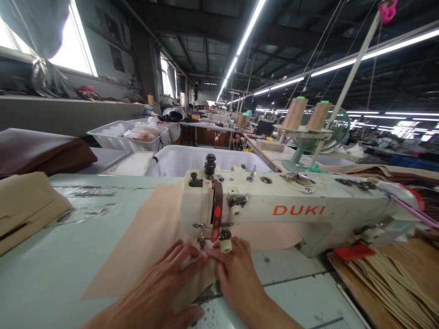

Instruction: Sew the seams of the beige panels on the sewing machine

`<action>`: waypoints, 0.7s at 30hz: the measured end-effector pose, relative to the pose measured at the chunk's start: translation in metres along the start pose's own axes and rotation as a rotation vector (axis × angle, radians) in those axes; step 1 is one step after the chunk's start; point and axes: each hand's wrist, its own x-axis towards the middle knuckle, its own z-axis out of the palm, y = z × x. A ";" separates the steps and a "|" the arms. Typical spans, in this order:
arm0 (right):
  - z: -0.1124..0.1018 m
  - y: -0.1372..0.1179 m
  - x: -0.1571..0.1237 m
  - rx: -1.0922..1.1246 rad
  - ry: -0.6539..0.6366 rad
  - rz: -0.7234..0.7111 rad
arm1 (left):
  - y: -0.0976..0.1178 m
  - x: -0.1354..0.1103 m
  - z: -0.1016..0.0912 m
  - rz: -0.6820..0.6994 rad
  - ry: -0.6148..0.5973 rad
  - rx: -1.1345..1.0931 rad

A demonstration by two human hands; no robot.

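In the head view, the left hand [168, 276] lies spread on the peach fabric panel [135, 249], and the right hand [237, 269] curls beside the presser foot [202, 244], seemingly to keep the panel flat there; whether the right pinches it, I cannot tell. The panel lies under the DUKI sewing machine [252, 196] on the pale green desk [34, 283]. Thread cones [295, 114] stand far right, a window [77, 50] far left.
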 end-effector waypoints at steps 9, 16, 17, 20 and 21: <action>-0.003 -0.002 0.001 -0.050 -0.024 0.010 | 0.003 0.012 -0.012 -0.117 -0.152 -0.202; -0.004 -0.004 0.004 -0.033 -0.025 0.051 | 0.005 0.012 -0.007 -0.148 -0.147 -0.235; -0.004 -0.004 0.004 -0.033 -0.028 0.051 | 0.005 0.012 -0.007 -0.155 -0.158 -0.237; -0.004 -0.002 0.005 -0.038 -0.021 0.029 | 0.003 0.014 -0.005 -0.170 -0.200 -0.255; -0.004 -0.002 0.005 -0.042 -0.019 0.023 | 0.002 0.015 -0.004 -0.175 -0.210 -0.265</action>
